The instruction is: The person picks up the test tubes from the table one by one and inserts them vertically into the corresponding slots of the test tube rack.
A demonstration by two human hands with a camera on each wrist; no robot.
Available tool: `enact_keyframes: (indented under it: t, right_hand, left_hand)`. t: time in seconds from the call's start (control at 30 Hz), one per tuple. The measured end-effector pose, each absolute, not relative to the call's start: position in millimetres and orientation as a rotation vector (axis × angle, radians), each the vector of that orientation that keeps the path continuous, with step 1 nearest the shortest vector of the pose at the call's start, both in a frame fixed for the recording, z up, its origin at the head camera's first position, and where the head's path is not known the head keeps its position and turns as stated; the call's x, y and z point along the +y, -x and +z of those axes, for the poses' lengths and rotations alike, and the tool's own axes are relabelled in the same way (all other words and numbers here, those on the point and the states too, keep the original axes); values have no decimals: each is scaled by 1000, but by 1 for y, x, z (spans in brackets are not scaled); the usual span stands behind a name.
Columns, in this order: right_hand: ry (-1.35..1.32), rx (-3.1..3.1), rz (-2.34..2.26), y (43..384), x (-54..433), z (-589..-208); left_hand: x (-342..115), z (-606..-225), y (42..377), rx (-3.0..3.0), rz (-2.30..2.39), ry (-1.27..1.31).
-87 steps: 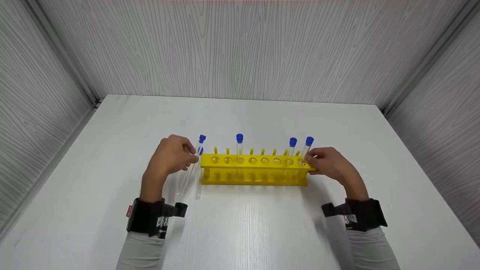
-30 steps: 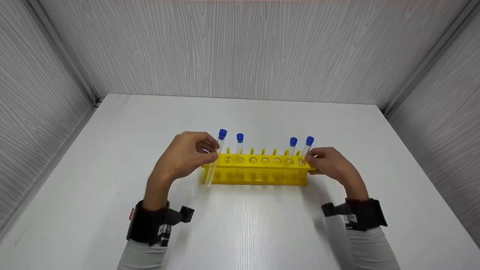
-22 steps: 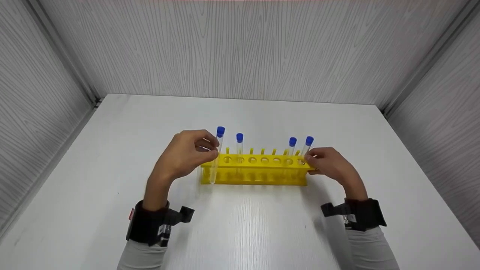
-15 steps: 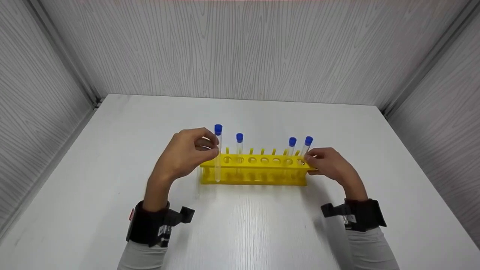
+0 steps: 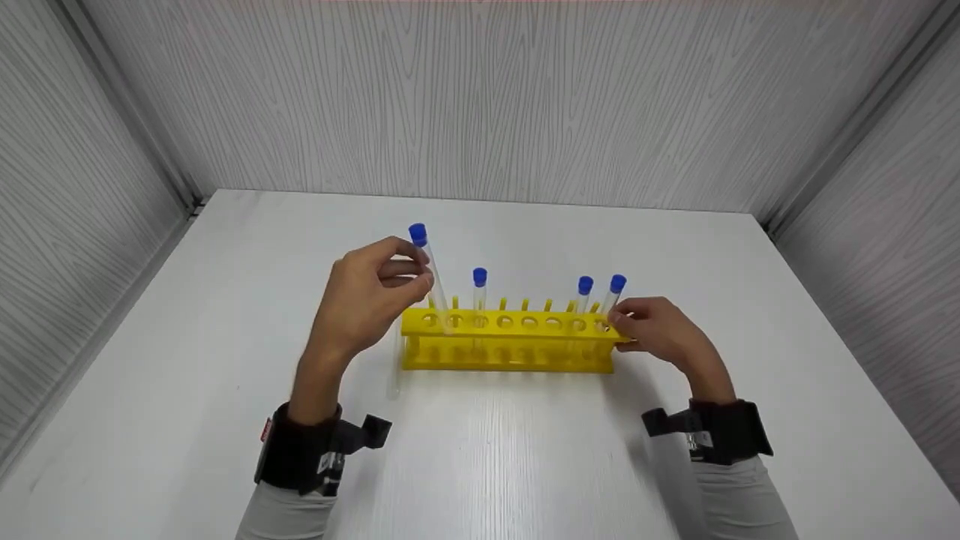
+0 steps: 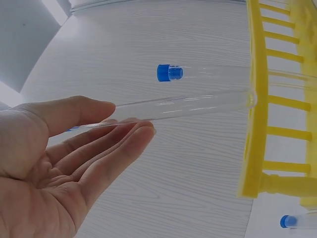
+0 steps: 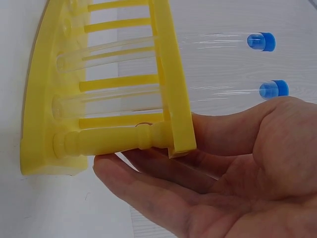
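My left hand [image 5: 367,296] pinches a clear test tube [image 5: 436,279] with a blue cap between thumb and fingers. The tube tilts, cap end up and to the left. Its rounded bottom is at the top plate of the yellow test tube rack [image 5: 510,366], near the second hole from the left; the left wrist view cannot show whether it has entered. My right hand [image 5: 660,330] grips the rack's right end, thumb at the top plate and fingers by the end post. Two capped tubes [image 7: 218,90] stand in the rack close to that hand.
Another capped tube [image 5: 480,296] stands in the rack's left half. A loose tube [image 5: 394,371] lies on the white table [image 5: 487,465] beside the rack's left end; its blue cap [image 6: 288,221] shows in the left wrist view. Wood-grain panels [image 5: 480,97] enclose the table's back and sides.
My left hand has picked up a tube from left of the rack and carried it right. In the last half second the tube rose and its cap leaned left. The right hand stayed put.
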State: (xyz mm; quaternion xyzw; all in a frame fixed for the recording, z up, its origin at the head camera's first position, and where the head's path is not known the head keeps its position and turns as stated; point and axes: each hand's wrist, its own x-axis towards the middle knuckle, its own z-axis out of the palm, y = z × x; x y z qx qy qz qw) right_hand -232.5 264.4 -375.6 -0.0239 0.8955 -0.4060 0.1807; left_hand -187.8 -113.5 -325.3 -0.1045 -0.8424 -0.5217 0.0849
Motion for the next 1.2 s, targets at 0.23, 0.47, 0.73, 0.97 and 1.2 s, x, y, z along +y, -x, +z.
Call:
enact_keyframes:
  t: [0.23, 0.47, 0.73, 0.97, 1.2]
  right_hand:
    - [71, 2530, -1147, 233, 264, -376]
    - [64, 2520, -1151, 233, 265, -375]
    - [66, 2523, -1147, 232, 265, -375]
    - [83, 2519, -1166, 233, 267, -378]
    - [83, 2513, -1176, 234, 268, -379]
  left_hand:
    - [-112, -326, 188, -2464, -1539, 298]
    - [-107, -328, 189, -2469, -1525, 309]
    - [-103, -333, 191, -2517, -1514, 350]
    - [-100, -339, 195, -2559, -1467, 383]
    - [-98, -343, 197, -2618, -1453, 388]
